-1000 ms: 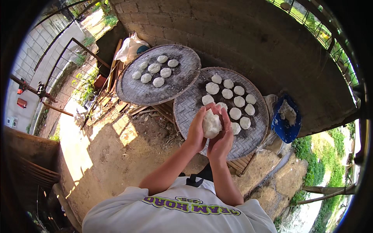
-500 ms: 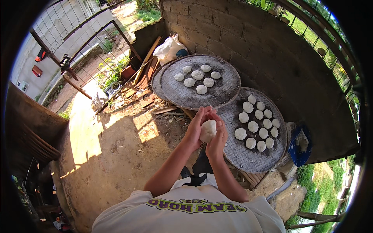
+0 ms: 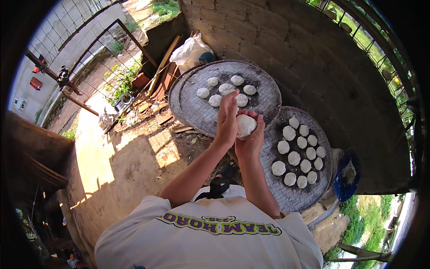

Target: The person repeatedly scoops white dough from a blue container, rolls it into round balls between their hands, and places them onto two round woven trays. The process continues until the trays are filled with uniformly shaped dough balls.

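Between my two hands is a white, dough-like ball, held out in front of me near the front edge of the upper woven tray. My right hand cups it from below and from the right, fingertips curled around its far side. Flat against its left side lies my left hand, its fingers stretched straight and pointing away from me. Several similar white lumps rest on that round tray, partly behind my fingers. More white lumps lie in loose rows on the second woven tray, to the right and lower.
A block wall rises behind the trays. At the right is a blue container with pale powder. A white sack, wood planks and broken tiles lie to the upper left, beside a wire gate.
My hands have moved slightly up and to the right with the white ball. My left hand has straightened from a cupped shape, while the right still cups the ball. The view has shifted a little.
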The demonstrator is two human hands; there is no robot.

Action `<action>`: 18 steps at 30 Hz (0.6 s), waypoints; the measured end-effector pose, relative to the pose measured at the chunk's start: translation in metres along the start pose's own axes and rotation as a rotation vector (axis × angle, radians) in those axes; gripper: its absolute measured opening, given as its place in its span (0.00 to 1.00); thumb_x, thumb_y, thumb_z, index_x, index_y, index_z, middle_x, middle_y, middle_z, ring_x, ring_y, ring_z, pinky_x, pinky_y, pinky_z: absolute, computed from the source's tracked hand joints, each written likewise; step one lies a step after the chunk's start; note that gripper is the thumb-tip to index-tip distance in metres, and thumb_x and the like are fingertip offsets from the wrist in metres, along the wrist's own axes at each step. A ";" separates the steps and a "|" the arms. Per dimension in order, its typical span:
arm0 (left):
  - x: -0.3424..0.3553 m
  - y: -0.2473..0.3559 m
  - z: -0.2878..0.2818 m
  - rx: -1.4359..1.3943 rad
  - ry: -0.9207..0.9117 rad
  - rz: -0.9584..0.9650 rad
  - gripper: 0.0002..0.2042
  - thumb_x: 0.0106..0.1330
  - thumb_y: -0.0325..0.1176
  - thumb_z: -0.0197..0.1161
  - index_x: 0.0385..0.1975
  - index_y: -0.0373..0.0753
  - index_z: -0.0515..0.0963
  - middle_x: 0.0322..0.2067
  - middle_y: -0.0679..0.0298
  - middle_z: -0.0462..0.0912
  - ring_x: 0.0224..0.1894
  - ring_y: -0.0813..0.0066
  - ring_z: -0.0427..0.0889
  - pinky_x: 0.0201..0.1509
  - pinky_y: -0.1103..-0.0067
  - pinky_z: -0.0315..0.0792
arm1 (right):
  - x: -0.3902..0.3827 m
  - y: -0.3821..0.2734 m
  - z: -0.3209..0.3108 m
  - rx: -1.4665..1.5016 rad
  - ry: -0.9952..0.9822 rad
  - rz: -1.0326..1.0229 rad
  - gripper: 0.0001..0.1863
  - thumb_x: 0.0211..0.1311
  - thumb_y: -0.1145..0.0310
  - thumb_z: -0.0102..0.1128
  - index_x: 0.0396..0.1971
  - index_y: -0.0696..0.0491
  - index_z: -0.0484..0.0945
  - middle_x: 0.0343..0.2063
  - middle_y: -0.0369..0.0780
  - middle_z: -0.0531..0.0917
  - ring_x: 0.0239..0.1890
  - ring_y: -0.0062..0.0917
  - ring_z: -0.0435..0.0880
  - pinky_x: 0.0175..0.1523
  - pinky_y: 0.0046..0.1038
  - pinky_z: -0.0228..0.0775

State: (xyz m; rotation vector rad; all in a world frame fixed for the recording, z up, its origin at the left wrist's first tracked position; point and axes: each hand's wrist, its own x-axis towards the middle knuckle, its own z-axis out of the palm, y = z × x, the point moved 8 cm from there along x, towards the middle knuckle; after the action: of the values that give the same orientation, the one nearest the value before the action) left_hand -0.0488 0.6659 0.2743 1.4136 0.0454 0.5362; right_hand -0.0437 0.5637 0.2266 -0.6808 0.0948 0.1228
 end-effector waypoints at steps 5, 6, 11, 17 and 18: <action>0.031 -0.051 0.033 -0.847 -0.261 -0.589 0.34 0.76 0.61 0.46 0.66 0.35 0.66 0.65 0.53 0.71 0.66 0.66 0.71 0.68 0.68 0.69 | 0.014 -0.013 0.017 -0.227 -0.080 -0.185 0.30 0.79 0.49 0.39 0.65 0.60 0.68 0.64 0.47 0.74 0.66 0.36 0.73 0.71 0.38 0.65; 0.037 -0.054 0.037 -0.800 -0.317 -0.584 0.34 0.76 0.61 0.46 0.66 0.35 0.66 0.65 0.53 0.71 0.66 0.66 0.71 0.68 0.68 0.69 | 0.018 -0.016 0.018 -0.245 -0.101 -0.202 0.30 0.79 0.49 0.39 0.64 0.60 0.69 0.63 0.47 0.75 0.66 0.35 0.74 0.71 0.38 0.65; 0.074 -0.063 0.012 -0.296 0.073 -0.326 0.31 0.75 0.62 0.46 0.60 0.38 0.70 0.60 0.53 0.76 0.58 0.67 0.78 0.64 0.69 0.72 | 0.074 0.009 -0.003 0.282 0.227 0.123 0.27 0.79 0.52 0.41 0.59 0.61 0.72 0.61 0.44 0.76 0.63 0.32 0.76 0.68 0.36 0.68; 0.085 -0.071 0.046 -0.964 -0.417 -0.717 0.36 0.75 0.65 0.44 0.69 0.39 0.62 0.65 0.50 0.72 0.62 0.61 0.76 0.67 0.66 0.71 | 0.082 -0.003 0.017 -0.249 0.024 -0.358 0.28 0.78 0.51 0.42 0.58 0.62 0.73 0.62 0.45 0.76 0.65 0.35 0.74 0.71 0.37 0.65; 0.096 -0.077 0.046 -0.792 -0.468 -0.696 0.37 0.75 0.64 0.45 0.70 0.38 0.62 0.64 0.50 0.73 0.62 0.61 0.76 0.67 0.66 0.70 | 0.086 -0.005 0.019 -0.314 0.031 -0.424 0.28 0.78 0.51 0.42 0.57 0.62 0.73 0.62 0.45 0.76 0.66 0.35 0.74 0.71 0.37 0.65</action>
State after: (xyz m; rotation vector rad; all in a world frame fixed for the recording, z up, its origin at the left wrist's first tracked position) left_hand 0.0766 0.6549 0.2370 0.6389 -0.0485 -0.3473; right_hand 0.0426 0.5788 0.2333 -1.0013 -0.0417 -0.2861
